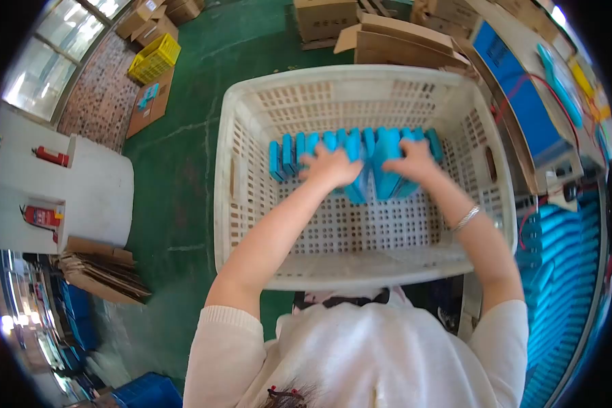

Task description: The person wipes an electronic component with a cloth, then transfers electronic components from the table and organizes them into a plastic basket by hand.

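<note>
We see both arms stretched out from the short sleeves of a white sweater (374, 350), reaching down over the near rim of a white plastic basket (360, 264). The left forearm (272, 234) slants up and to the right, with the left hand (330, 168) palm down over a row of blue pieces (386, 144). Its fingers are spread, the thumb held out toward the middle of the row; the hand is a little blurred. The right forearm (486, 251), with a silvery bracelet (466, 218) near the wrist, slants up and to the left. Its right hand (415, 163) is at the right part of the row, fingers parted, thumb reaching left against the bigger pieces. We cannot tell whether either hand is pinching anything.

The blue pieces are inside the basket, toward its far side, lined up side by side from left to right. They are bright turquoise, and those at the left end look slim, upright and slightly apart. Between the hands, a few look larger and extend nearer to us; their lower parts look blurred.
</note>
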`<state>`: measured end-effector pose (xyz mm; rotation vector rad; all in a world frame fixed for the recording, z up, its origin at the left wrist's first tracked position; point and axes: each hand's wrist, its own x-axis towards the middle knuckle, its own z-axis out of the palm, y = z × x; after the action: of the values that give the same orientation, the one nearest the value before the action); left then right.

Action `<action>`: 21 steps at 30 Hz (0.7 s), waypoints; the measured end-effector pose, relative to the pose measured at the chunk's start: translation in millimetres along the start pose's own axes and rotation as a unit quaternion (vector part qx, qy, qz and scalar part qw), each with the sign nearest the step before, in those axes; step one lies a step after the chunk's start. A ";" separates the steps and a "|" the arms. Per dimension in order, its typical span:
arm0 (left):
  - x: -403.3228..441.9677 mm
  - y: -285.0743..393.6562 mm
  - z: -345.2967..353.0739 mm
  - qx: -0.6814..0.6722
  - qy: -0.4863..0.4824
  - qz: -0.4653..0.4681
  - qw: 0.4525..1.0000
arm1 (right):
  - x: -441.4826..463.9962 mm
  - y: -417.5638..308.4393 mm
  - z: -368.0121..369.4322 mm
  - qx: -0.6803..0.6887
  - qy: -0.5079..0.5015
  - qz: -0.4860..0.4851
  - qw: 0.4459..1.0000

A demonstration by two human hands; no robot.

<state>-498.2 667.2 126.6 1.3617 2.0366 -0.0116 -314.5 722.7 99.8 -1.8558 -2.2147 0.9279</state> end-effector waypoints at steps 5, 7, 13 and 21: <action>68.1 -84.7 64.4 0.051 -0.128 -0.179 0.974 | 40.3 -31.6 122.9 0.019 -0.174 0.071 0.982; 66.9 -104.9 72.9 0.049 -0.116 -0.211 0.969 | 46.7 -35.9 166.4 0.045 -0.174 0.080 0.980; 85.0 -153.8 105.5 0.100 0.050 -0.142 0.983 | 46.1 -33.7 237.5 0.120 0.003 -0.034 0.992; 118.0 -186.5 137.9 0.099 0.298 0.126 0.941 | 75.8 -16.4 253.8 0.162 -0.043 -0.071 0.983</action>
<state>-605.1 629.1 -107.6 1.9224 2.3681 0.3589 -461.8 695.2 -119.3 -1.5206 -2.0574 1.2724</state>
